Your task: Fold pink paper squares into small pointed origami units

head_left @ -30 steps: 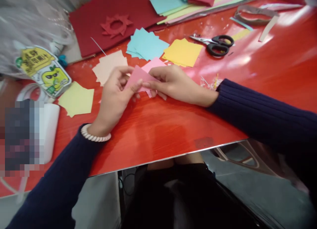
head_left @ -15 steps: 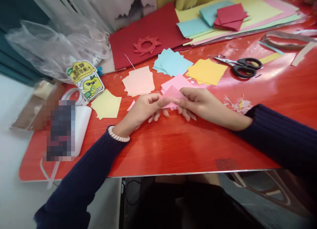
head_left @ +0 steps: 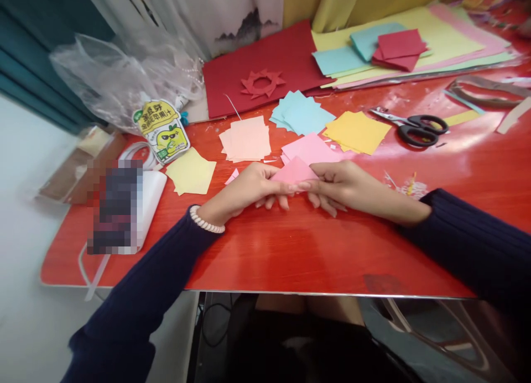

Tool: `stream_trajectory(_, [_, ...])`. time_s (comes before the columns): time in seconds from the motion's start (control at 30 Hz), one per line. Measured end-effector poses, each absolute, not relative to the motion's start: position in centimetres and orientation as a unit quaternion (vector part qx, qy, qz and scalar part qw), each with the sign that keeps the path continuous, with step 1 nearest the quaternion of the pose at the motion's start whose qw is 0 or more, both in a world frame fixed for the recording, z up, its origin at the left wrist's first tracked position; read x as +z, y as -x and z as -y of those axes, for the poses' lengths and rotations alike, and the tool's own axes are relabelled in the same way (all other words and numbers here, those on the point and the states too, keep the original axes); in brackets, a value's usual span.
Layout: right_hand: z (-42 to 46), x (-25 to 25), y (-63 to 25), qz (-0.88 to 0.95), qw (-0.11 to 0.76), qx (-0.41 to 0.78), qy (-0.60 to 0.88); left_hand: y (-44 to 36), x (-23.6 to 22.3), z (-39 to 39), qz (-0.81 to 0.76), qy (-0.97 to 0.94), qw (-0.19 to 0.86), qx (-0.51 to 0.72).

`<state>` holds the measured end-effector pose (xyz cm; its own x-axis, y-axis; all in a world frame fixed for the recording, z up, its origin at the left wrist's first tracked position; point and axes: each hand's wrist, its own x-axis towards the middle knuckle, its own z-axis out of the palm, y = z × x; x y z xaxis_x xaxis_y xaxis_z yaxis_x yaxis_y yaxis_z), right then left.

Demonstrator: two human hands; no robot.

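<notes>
A pink sheet of paper (head_left: 295,171), folded to a triangle with its point away from me, is held between both hands above the red table. My left hand (head_left: 256,187) pinches its left side, the thumb lying along the lower edge. On the right side my right hand (head_left: 338,183) grips it likewise, and the two thumb tips almost meet at the middle of that edge. Just behind the held paper lies a stack of pink squares (head_left: 313,146). A small folded pink piece (head_left: 233,176) rests beside my left hand.
Around the hands lie pale yellow (head_left: 191,172), peach (head_left: 246,137), blue (head_left: 305,113) and orange-yellow squares (head_left: 360,131). Black-handled scissors (head_left: 418,130) are at the right. Behind are a red folded paper ring (head_left: 263,84) and large coloured sheets (head_left: 448,35). A drink pouch (head_left: 164,133) stands left.
The thumbs have slid closer together along the lower edge of the pink paper, which shows more of its triangle now. The whole view has shifted slightly.
</notes>
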<state>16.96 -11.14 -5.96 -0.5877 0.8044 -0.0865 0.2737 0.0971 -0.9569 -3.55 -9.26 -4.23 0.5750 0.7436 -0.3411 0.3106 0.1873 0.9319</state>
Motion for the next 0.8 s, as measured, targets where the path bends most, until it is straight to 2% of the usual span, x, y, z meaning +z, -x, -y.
stream_trajectory(0.13, [10.9,-5.8,-17.1,0.709,0.208,0.556,0.381,4.3,-4.4,8.7,-0.415,-0.608,0.663,0.134])
stream_trajectory(0.27, [10.9,-5.4,-16.8,0.703,0.214,0.555,0.39,4.7,-4.2,8.6,-0.418,-0.581,0.687,0.126])
stream_trajectory(0.57, [11.2,-5.7,-16.3,0.692,0.308,0.425,0.496,5.0,-4.3,8.1,-0.44,-0.568,0.677,0.157])
stream_trajectory(0.8, [10.6,-6.1,-16.3,0.615,0.368,0.518,0.466,4.0,-5.5,8.8,-0.402,-0.594,0.631,0.297])
